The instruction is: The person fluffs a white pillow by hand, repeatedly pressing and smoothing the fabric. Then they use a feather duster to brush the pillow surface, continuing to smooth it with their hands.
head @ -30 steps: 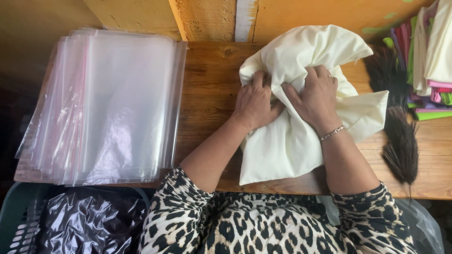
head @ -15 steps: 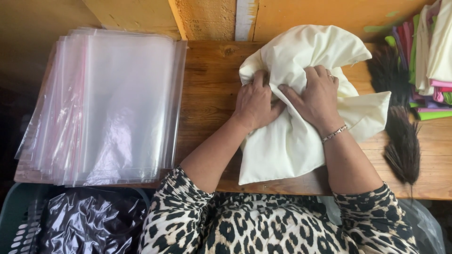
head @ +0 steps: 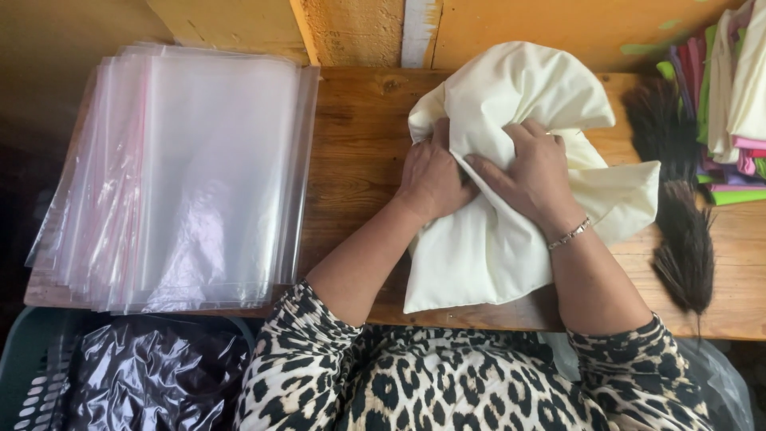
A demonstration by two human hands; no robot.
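A cream cloth [head: 511, 112] lies bunched and partly folded on the wooden table [head: 359, 152]. My left hand [head: 432, 172] presses on its left part, fingers curled into a fold. My right hand [head: 533, 172], with a thin bracelet at the wrist, lies flat over the middle of the cloth, fingers spread and pointing left toward the other hand. Both hands meet over one crease. The cloth's lower corner hangs near the table's front edge.
A stack of clear plastic bags [head: 183, 175] covers the table's left side. A dark brush of bristles [head: 678, 207] lies at the right, beside a pile of coloured cloths [head: 730, 104]. A green basket with black plastic [head: 120, 375] sits below left.
My right hand has slid slightly left across the cloth toward my left hand; the cloth stays in place.
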